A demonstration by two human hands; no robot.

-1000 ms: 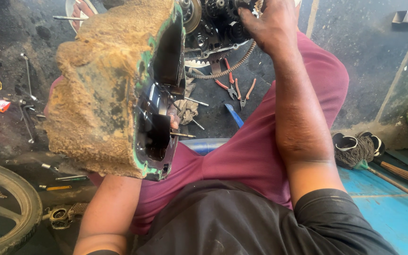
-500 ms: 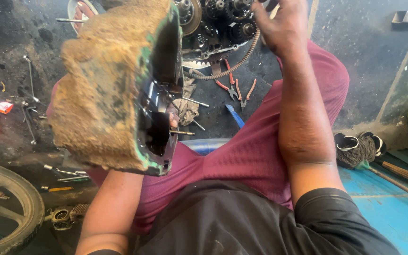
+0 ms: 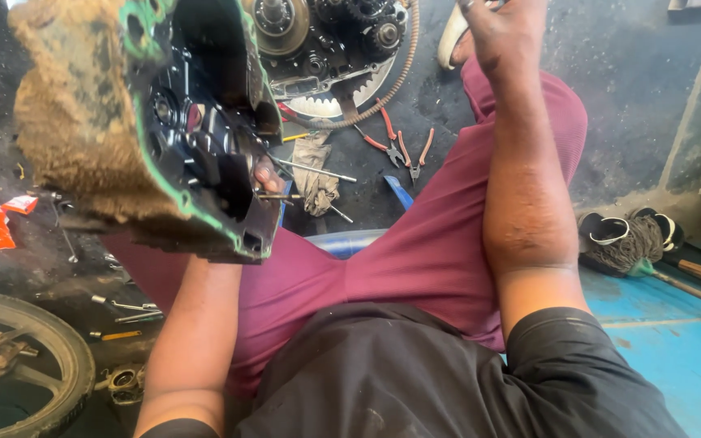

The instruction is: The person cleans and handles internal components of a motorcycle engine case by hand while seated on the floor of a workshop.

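My left hand (image 3: 265, 174), mostly hidden, grips the mud-caked engine cover (image 3: 148, 122) held up at upper left, while my right hand (image 3: 496, 32) reaches to the top edge, its grip hidden from me, beside the open engine (image 3: 326, 40), with red-handled pliers (image 3: 403, 146) on the floor below it

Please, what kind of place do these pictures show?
Most likely a motorcycle repair workshop: an opened engine with bare gears lies on the oily floor, red-handled pliers beside it, a spoked wheel nearby, and the left hand holds a mud-caked engine cover.
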